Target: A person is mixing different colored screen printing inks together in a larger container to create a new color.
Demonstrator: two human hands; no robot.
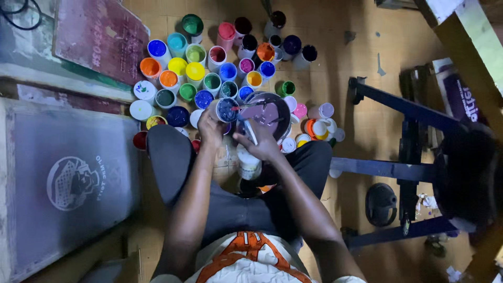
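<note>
From the head camera I look straight down at my knees and the floor (361, 31). My left hand (209, 128) has its fingers wrapped around a small white jar of dark blue paint (226, 110), tipped on its side with the mouth towards the mixing bowl (264, 111). That bowl sits on the floor just beyond my hands and holds pale purple paint. My right hand (262, 141) is clenched on a thin white stick (250, 131) whose far end reaches into the bowl. Just below my right hand, between my legs, stands a white bottle (249, 165).

Beyond the bowl I see a cluster of open paint jars (195, 71) in orange, yellow, green, blue, pink and dark tones, packed close together. Loose lids (314, 127) lie right of the bowl. A large printing screen (68, 178) rests at my left, and a dark metal frame (403, 107) stands at my right.
</note>
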